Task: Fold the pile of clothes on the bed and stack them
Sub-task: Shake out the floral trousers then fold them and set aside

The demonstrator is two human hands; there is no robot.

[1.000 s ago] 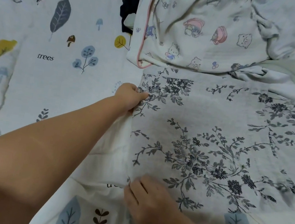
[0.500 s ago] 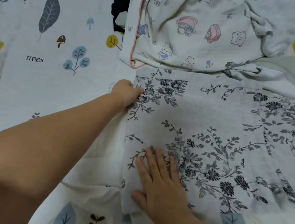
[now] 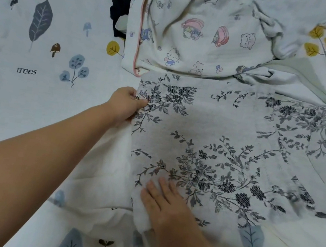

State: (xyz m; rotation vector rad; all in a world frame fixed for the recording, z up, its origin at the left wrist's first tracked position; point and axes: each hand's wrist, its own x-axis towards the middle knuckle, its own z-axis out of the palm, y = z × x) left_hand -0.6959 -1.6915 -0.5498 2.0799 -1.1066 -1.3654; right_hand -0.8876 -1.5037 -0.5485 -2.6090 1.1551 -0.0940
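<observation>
The bed sheet [image 3: 24, 104], white with printed leaves and the word "trees", fills the left half and the lower edge of the frame. On it, from the centre to the right edge, lies the floral garment [image 3: 227, 153], spread flat, grey-white with dark flower sprays; this is the piece you are folding now. Above it, in the upper middle, the cartoon-print pyjama [image 3: 191, 33] waits crumpled, and a dark garment [image 3: 116, 1] shows partly at the top, behind the pyjama's pink-trimmed edge. Your left hand [image 3: 126, 102], at the centre left, has its fingers closed in a pinch on the upper left edge of the floral garment. Your right hand [image 3: 167, 205], at the lower centre, lies flat with fingers open and together, pressing the cloth near its lower left corner. I judge that you are straightening the left side before a fold. The next move probably needs both corners gripped together and carried across evenly, so no crease forms.
</observation>
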